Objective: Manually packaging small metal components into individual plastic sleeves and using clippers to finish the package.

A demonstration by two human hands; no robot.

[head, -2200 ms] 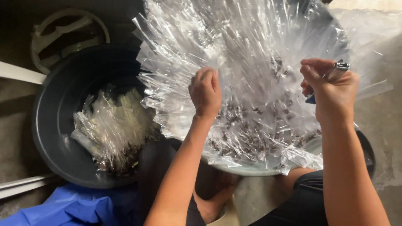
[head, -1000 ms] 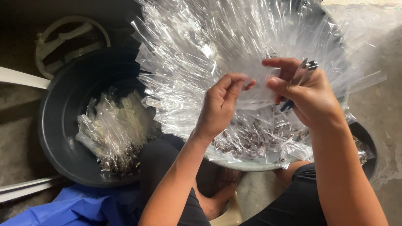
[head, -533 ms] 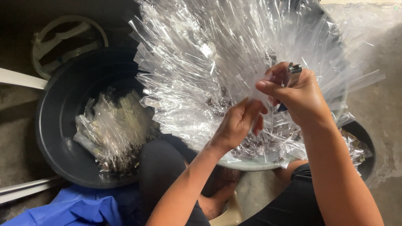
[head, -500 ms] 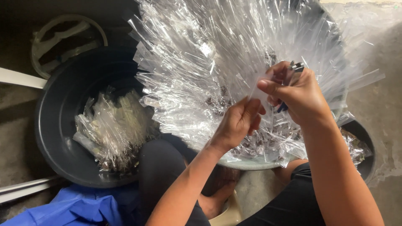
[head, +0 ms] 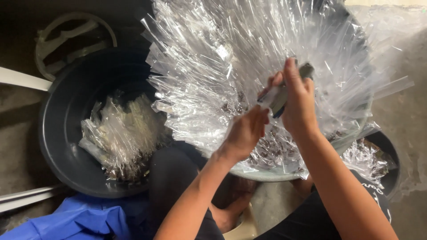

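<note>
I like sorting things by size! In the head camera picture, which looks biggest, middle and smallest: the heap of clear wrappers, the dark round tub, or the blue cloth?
1. Heap of clear wrappers, biggest.
2. Dark round tub.
3. Blue cloth, smallest, though the picture's edge cuts it off.

Both bare forearms are reaching up from the bottom of the view and converging near the middle. The left hand (head: 247, 132) is sitting lower, its back turned to the camera, wrist bent slightly, fingers curling inward and the fingertips pointing up toward the other hand. The right hand (head: 297, 101) is standing just above and beside it, raised higher, the thumb and forefinger extending upward while the remaining fingers are folding in against the palm. The two hands are nearly touching at the fingertips. The right forearm is running diagonally from the lower right; the left is rising from the lower centre.
</note>
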